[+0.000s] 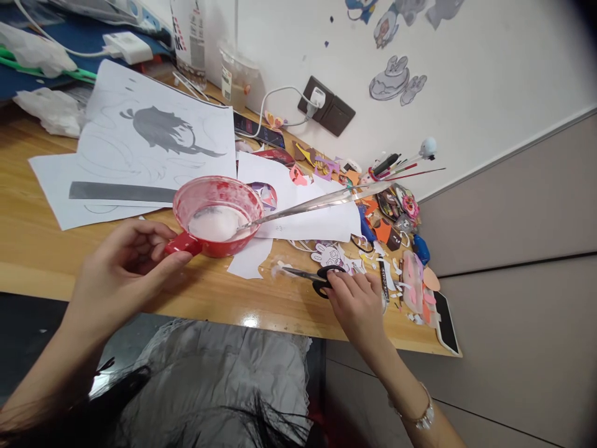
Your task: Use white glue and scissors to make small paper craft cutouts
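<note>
My left hand (125,264) is closed on the short handle of a red cup (228,247), thumb on top and fingers underneath. White contents (215,223) lie in the cup, and pinkish-white residue coats its inner wall. A long shiny metal utensil (312,204) rests in it and slants out to the right; its lower end is hidden. My right hand (357,305) is closed on the black handles of a pair of scissors (308,275), whose blades point left. Small whitish bits (280,267) lie by the blade tips. A paper rabbit cutout (326,255) is just behind the scissors.
Drawing sheets (112,137) lie at the left. Behind the cup are white paper (308,227) and a phone (261,130). Many paper scraps (382,230) and a pen holder (370,176) crowd the right. A bottle (189,43) and plastic cup (233,78) stand near the wall.
</note>
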Motion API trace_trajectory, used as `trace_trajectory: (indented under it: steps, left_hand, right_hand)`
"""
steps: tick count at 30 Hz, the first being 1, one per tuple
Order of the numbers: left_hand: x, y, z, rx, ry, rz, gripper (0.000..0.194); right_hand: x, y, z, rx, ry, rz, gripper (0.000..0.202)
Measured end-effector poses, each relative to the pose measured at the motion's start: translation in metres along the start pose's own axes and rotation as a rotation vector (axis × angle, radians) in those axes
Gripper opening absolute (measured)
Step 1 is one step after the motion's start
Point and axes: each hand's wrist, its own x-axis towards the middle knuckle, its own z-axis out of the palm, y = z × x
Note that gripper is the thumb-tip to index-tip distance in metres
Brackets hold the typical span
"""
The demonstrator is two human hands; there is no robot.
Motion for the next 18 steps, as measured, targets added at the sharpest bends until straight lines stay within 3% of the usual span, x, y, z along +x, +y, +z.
trace_trajectory:
  steps: [7,18]
  left_hand:
    - [0.000,-0.002,-0.001,-0.010,-0.005,-0.003,0.033]
    - [0.000,0.000,-0.001,-0.012,-0.005,-0.005,0.036]
  right_hand:
    - [0.002,-0.005,-0.006,-0.112,-0.067,-0.129,0.021]
    - [0.009,-0.006,-0.016,-0.047,-0.151,-0.045,0.026]
